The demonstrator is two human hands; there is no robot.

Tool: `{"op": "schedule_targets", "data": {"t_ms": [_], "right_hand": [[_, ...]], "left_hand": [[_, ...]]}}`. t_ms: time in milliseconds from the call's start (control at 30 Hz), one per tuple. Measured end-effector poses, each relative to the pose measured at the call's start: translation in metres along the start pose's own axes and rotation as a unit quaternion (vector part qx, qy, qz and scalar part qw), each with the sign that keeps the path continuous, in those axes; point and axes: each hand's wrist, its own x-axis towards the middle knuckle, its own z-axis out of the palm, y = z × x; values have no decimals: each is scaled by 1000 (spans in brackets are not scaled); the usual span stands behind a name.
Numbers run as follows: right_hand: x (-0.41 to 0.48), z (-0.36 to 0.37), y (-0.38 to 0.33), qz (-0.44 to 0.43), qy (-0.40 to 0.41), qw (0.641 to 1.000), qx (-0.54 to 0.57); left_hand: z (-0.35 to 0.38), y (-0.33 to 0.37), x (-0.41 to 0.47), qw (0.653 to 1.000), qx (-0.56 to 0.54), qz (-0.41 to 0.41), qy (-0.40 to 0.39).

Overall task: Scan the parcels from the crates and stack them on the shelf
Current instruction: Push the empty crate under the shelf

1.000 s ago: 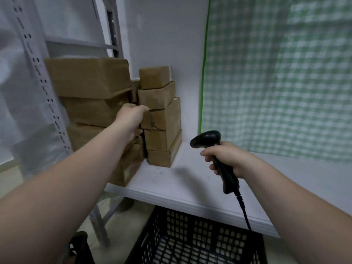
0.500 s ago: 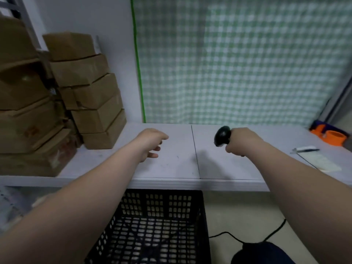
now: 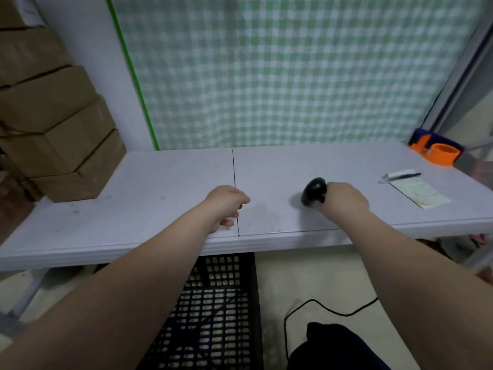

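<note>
Centrally, we are holding both bare forearms out over the white shelf [image 3: 160,198], whose surface is divided by a thin dark seam. Our left hand [image 3: 226,205] is hovering just at that seam with its fingers loosely curled under the palm and the thumb showing below; it is gripping nothing, and we cannot tell whether it is touching the surface. Our right hand [image 3: 345,202] is wrapping its fingers round the handle of the black scanner [image 3: 314,192], whose rounded head is pointing left, just above the shelf. A black cable [image 3: 333,312] is trailing across the floor below.

The parcels [image 3: 58,124], plain brown cartons, are sitting stacked at the shelf's far left end against the wall, well apart from both hands. We are seeing no label or print on their visible faces. The black crate [image 3: 216,303], with perforated walls, is standing on the floor under the shelf's front edge, partly hidden by our left forearm.

At the right end, a yellow note sheet [image 3: 420,194] is lying flat with a pen [image 3: 404,176] just beyond it; the sheet is carrying faint writing, too blurred for us to read. An orange tape dispenser [image 3: 437,153] is resting in the far right corner. A green-and-white checked curtain [image 3: 266,76] is hanging behind.
</note>
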Motion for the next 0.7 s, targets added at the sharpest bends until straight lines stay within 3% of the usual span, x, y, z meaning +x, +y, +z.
{"op": "schedule_targets", "data": {"t_ms": [467,600,700], "right_hand": [[24,15,6,2,67,998,-11],[-2,12,-6,-20,177,983,43],[-35,21,-25,-123,279,946,109]], "left_hand": [[18,-12,24,999,-8,20,27],[11,-19,3,996,-23,67,46],[2,-34,-26,994,-10,100,35]]}}
